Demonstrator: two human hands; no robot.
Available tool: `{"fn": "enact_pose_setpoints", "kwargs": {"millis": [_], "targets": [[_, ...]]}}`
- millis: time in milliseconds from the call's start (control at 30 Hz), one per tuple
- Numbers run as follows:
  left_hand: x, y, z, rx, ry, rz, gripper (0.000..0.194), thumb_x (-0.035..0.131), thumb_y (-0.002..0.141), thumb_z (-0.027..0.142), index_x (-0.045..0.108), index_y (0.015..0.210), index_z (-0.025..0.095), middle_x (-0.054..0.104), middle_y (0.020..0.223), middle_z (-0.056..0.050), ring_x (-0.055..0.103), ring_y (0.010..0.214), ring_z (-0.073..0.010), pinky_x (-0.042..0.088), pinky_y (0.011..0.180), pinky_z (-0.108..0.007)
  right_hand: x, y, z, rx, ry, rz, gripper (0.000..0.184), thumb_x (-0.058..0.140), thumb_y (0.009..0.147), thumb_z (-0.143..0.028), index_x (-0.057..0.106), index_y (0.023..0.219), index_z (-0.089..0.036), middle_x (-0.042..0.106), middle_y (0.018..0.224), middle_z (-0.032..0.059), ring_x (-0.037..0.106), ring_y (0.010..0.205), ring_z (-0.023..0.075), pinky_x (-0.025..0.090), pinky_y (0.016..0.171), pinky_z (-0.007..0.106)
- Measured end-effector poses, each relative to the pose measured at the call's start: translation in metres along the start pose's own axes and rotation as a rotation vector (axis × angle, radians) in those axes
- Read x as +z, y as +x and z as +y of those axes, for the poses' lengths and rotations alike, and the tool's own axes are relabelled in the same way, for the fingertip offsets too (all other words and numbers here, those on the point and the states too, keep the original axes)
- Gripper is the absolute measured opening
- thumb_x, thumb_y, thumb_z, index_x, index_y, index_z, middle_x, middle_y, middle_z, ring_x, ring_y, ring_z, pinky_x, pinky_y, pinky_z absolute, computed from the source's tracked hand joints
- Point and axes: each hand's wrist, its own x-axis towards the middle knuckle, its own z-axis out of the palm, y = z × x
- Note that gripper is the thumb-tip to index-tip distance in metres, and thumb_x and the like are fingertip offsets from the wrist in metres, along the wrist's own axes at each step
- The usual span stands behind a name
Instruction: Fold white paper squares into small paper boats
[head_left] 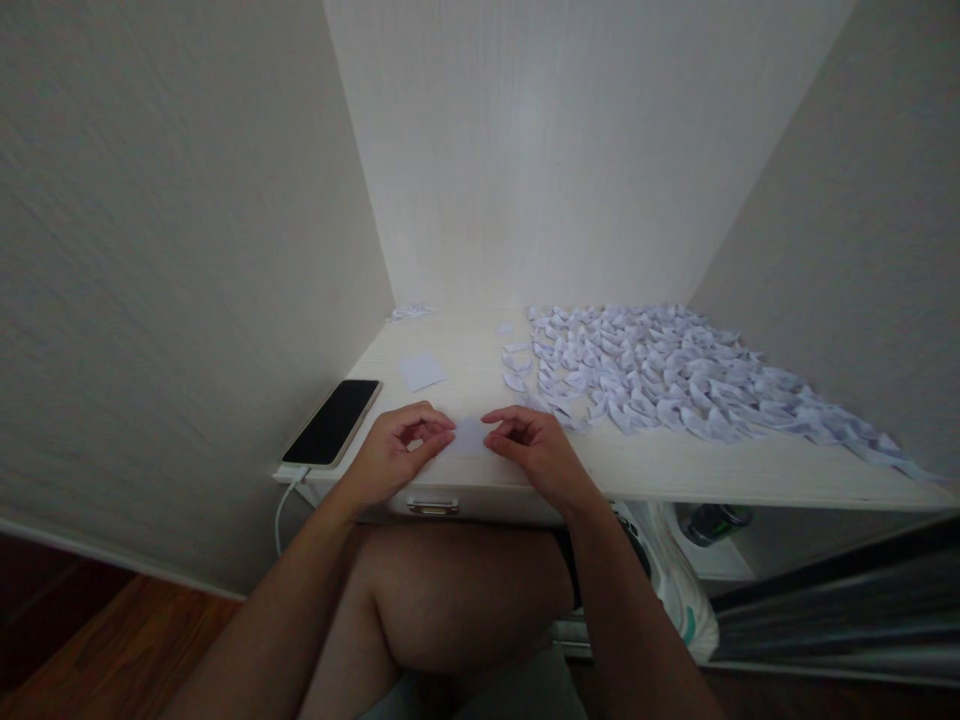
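A small white square of paper [470, 438] lies near the front edge of the desk, between my two hands. My left hand [401, 448] has its thumb and forefinger pinched together at the paper's left edge. On the other side, my right hand [536, 447] is curved at the right edge, thumb and forefinger apart with a small gap between them. Farther back on the left rests another flat square of white paper [422, 371]. Many folded, curled white paper pieces [660, 375] cover the right part of the desk.
A phone [332, 423] with a white cable [279, 520] lies at the desk's left edge. White scraps [410, 312] sit in the back left corner. Walls enclose the desk [660, 462] on three sides. Below are a drawer handle [433, 507] and a dark can [712, 522].
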Motion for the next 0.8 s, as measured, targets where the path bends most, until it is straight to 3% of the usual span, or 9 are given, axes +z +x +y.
{"fn": "enact_pose_setpoints", "kwargs": {"millis": [200,433,633,800], "targets": [[-0.0049,-0.0012,-0.0019,0.078,0.086,-0.036,0.015,0.076,0.084,0.033,0.077,0.081,0.018,0.075,0.079,-0.008,0.068,0.072,-0.0171,0.053,0.068,-0.028,-0.0011,-0.001,-0.0018,0.017,0.033,0.033,0.021,0.08,0.069,-0.029,0.07,0.085,-0.021,0.061,0.066,-0.0044,0.051,0.061,0.0121,0.039,0.063,0.027],[-0.0075,-0.0054,-0.0028,0.261,0.196,-0.062,0.024,0.083,0.078,0.03,0.079,0.099,0.02,0.079,0.091,-0.01,0.073,0.079,-0.0196,0.058,0.074,-0.03,-0.0031,0.002,0.0017,0.02,0.104,0.06,0.017,0.078,0.067,-0.031,0.065,0.072,-0.021,0.061,0.069,-0.0026,0.052,0.064,0.0131,0.042,0.065,0.027],[-0.0042,-0.0035,0.0002,0.322,0.215,0.017,0.008,0.08,0.081,0.026,0.08,0.087,0.021,0.08,0.083,-0.007,0.075,0.075,-0.019,0.059,0.07,-0.027,-0.0058,0.0019,0.0035,0.0,0.089,0.018,0.005,0.072,0.073,-0.027,0.072,0.074,-0.021,0.063,0.068,-0.0025,0.051,0.063,0.0126,0.041,0.065,0.028],[-0.0071,-0.0032,0.0005,0.308,0.186,0.069,0.004,0.08,0.081,0.024,0.081,0.084,0.021,0.08,0.081,-0.006,0.074,0.073,-0.0188,0.059,0.068,-0.028,-0.0049,-0.0042,-0.0002,-0.064,0.055,-0.032,0.014,0.069,0.077,-0.023,0.078,0.087,-0.024,0.072,0.083,0.0005,0.062,0.078,0.0165,0.048,0.076,0.032]]}}
